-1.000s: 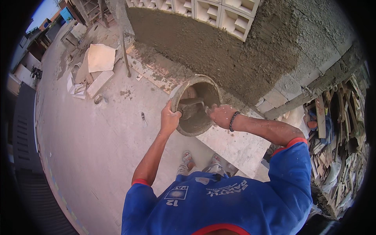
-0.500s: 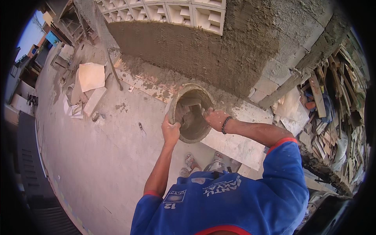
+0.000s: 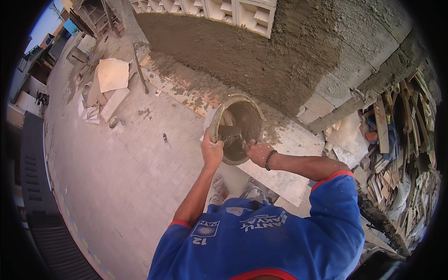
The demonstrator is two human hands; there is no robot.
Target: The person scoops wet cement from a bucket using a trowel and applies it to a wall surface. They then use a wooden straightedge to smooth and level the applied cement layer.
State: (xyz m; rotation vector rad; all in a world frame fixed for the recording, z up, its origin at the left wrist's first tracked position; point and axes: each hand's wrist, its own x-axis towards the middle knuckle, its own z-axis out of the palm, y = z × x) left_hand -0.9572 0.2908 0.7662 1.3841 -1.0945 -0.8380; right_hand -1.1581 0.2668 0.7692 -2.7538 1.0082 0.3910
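Observation:
A mortar-caked bucket (image 3: 252, 120) is tipped in front of me, its round mouth facing my body. Along its left rim, my left hand (image 3: 212, 150) is closed, with the thumb over the edge. My right hand (image 3: 259, 153), a dark beaded bracelet at its wrist, reaches in at the right side of the mouth. Its fingers are wrapped round the handle of a trowel (image 3: 229, 131), which is mostly hidden by the hand. The flat grey blade lies inside the bucket, pointing left. Wet grey mortar coats the bucket's inner wall.
Ahead stands a wall (image 3: 224, 56), part coated in fresh mortar, with white vent blocks (image 3: 254, 17) above. Mortar-splashed boards (image 3: 289, 149) lie along its foot. Scrap wood (image 3: 387, 154) is heaped at right. A pole (image 3: 139, 70) leans at left, near a pale sheet (image 3: 113, 74).
The bucket has shifted slightly right in view and its mouth is turned more to the right. Inside it, the trowel blade has swung to a flatter, lower position. Both hands keep their grips.

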